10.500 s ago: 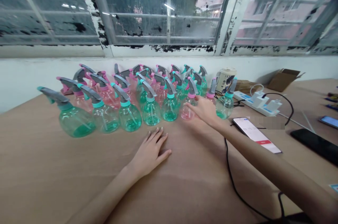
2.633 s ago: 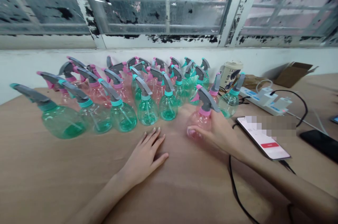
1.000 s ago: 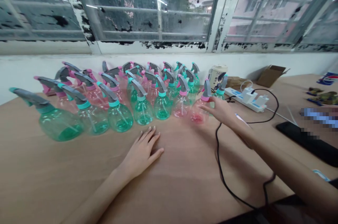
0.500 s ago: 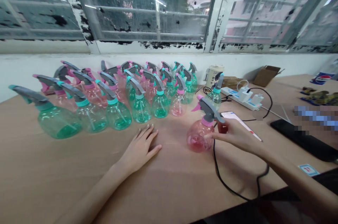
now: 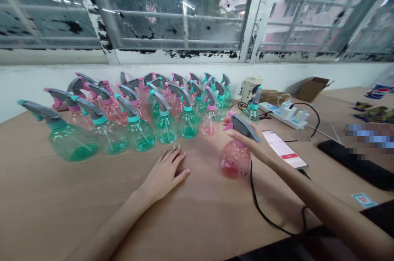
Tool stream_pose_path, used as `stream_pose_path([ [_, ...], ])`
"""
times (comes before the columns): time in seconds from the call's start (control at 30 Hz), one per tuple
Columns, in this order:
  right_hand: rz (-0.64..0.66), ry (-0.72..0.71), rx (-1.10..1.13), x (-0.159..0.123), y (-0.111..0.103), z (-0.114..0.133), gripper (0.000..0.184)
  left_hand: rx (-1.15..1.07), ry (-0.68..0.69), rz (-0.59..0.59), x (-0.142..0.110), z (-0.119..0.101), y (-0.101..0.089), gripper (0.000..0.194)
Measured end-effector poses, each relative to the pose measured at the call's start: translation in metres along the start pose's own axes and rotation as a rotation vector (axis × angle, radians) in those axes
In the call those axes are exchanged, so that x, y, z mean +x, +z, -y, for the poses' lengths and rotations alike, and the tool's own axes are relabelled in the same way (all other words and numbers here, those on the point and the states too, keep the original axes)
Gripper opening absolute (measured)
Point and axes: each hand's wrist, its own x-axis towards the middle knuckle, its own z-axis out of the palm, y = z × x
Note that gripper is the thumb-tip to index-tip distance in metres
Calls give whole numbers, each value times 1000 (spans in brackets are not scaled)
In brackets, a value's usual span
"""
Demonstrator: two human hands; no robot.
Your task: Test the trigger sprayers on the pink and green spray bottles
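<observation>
Right hand (image 5: pixel 255 149), right of frame centre: wrapped about the neck of a pink trigger spray bottle (image 5: pixel 235 162). Shifted up to that neck from the side of the round body since half a second ago, without notable displacement of the bottle. Against the view one second ago, drawn forward out of the row from beside a teal-collared green spray bottle (image 5: pixel 253 109), right of centre. In judgement, now separated from the group and handled by the neck instead of the body.

Pose: reaching in obliquely from the lower right corner, thumb across the front of the neck, fingers emerging beyond it to the left. Cannot tell whether clenched tight or only loosely placed. Nor can tell whether the bottle base touches the wooden table (image 5: pixel 184 220); looks upright or nearly so.

At centre, left hand (image 5: pixel 168 172): palm down, fingers spread, flat on the tabletop, grasping nothing; unchanged over the same interval.

Farther out, from centre to left: a front row of green trigger spray bottles (image 5: pixel 140 138), with one pale pink spray bottle (image 5: pixel 208 127) at its right end and mixed colours behind. To the right: a lit smartphone (image 5: pixel 286 150) and a black cable (image 5: pixel 257 207). Upper right: a paper coffee cup (image 5: pixel 252 88), a power strip (image 5: pixel 267 108) and an open cardboard box (image 5: pixel 312 88).
</observation>
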Motion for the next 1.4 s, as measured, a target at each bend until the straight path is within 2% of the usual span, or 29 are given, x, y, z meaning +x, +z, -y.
stream_pose_path([
  [0.1, -39, 34, 34, 3, 9, 3, 33, -4, 0, -1, -1, -1, -1, 60],
  [0.27, -83, 33, 33, 2, 21, 13, 30, -7, 5, -9, -3, 0, 0, 61],
  [0.47, 13, -33, 56, 7, 24, 22, 26, -16, 6, -31, -4, 1, -1, 59],
  [0.7, 153, -166, 176, 17, 36, 10, 18, -13, 16, -25, -1, 2, 1, 60],
  [0.83, 230, -163, 218, 23, 42, 10, 21, -7, 15, -25, -2, 2, 1, 60],
  [1.2, 203, -155, 140, 19, 40, 14, 33, -22, 26, -32, -2, 3, 2, 59],
  [1.4, 302, -173, 167, 24, 34, 8, 36, -37, 12, -4, -3, 0, -1, 60],
])
